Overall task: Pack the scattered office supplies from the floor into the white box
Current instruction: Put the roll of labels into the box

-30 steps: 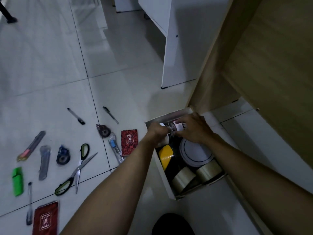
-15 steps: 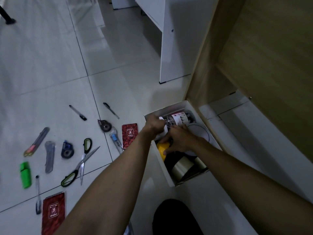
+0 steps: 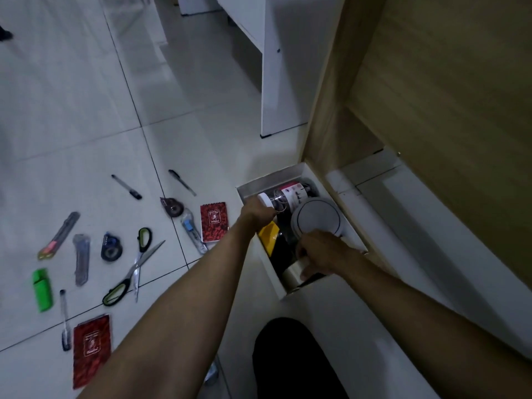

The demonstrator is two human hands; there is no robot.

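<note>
Seating items inside the white box (image 3: 267,180) by the wooden cabinet (image 3: 431,96) — left hand (image 3: 256,211) grasps the far jar (image 3: 283,197), right hand (image 3: 322,254) grips a near tape roll (image 3: 292,274). Nest rolls flat — scissors (image 3: 132,269) and pens need room.

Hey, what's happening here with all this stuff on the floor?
A person is packing office supplies into a white box on the tiled floor. Their left hand is at a white-capped container inside, while the right hand grips a roll of tape at the near end. Still on the floor to the left are scissors, pens, cutters, a green highlighter and two red notebooks.
</note>
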